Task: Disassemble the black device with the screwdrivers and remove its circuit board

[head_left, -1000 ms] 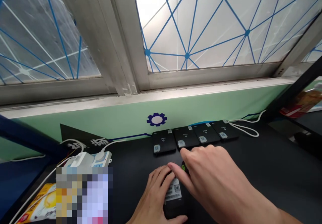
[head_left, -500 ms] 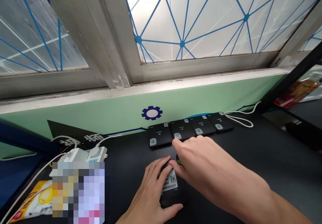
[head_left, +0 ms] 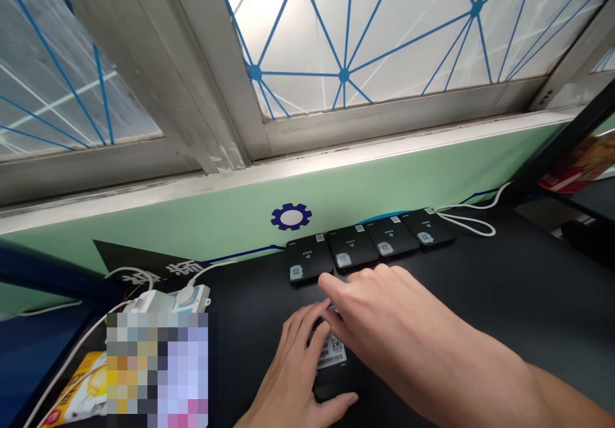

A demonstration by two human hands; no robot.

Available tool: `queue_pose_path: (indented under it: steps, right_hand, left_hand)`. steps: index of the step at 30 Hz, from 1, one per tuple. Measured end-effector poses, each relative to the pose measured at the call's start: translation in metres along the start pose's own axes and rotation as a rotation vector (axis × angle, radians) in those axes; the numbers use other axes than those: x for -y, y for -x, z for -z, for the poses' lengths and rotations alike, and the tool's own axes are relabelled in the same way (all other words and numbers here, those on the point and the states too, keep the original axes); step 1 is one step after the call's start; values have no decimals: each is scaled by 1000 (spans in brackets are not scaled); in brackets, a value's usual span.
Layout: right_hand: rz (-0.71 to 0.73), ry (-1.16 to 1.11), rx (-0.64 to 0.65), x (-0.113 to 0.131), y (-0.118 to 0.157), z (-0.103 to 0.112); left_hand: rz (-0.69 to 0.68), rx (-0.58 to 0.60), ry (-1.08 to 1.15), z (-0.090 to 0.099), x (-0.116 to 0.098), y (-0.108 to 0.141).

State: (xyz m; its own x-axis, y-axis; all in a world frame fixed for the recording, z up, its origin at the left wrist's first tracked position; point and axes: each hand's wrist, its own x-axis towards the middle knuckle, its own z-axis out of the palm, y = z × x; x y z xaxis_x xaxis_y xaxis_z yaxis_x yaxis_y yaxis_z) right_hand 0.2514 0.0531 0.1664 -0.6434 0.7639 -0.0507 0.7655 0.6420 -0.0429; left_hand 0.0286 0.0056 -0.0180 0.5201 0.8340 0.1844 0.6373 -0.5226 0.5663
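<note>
A black box-shaped device with a white barcode label lies on the dark desk in front of me. My left hand grips it, fingers over the far left side and thumb along the near edge. Above the device's far end, my right hand is closed in a fist, thumb and forefinger close to the left fingertips. What it holds is hidden now; half a second ago a bit of a black-and-green tool showed in that fist. Behind the hands, several flat black devices with small stickers stand in a row.
On the left are a white power strip with plugs and cables, a yellow snack packet and a blurred-out patch. A white cable loops at the back right. The green wall and window frame border the desk.
The view has shifted slightly. My right fist has turned a little, and the black-and-green tool has gone out of sight behind it. My left hand keeps its place on the black device.
</note>
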Motion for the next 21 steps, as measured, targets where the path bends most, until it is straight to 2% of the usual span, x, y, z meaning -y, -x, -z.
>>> queue_pose_path:
  steps: [6, 10, 12, 17, 21]
  right_hand:
    - [-21, -9, 5, 0, 1, 5]
    - [0, -17, 132, -1, 0, 13]
    - [27, -32, 144, -2, 1, 15]
    - [95, -33, -22, -4, 7, 8]
    - [50, -41, -126, -3, 6, 0]
  left_hand:
    - [40, 22, -8, 0, -3, 2]
    - [31, 18, -24, 2, -3, 1]
    - [25, 18, -25, 3, -3, 0]
    - [40, 67, -18, 8, -6, -1]
    - [36, 91, -26, 11, -6, 1]
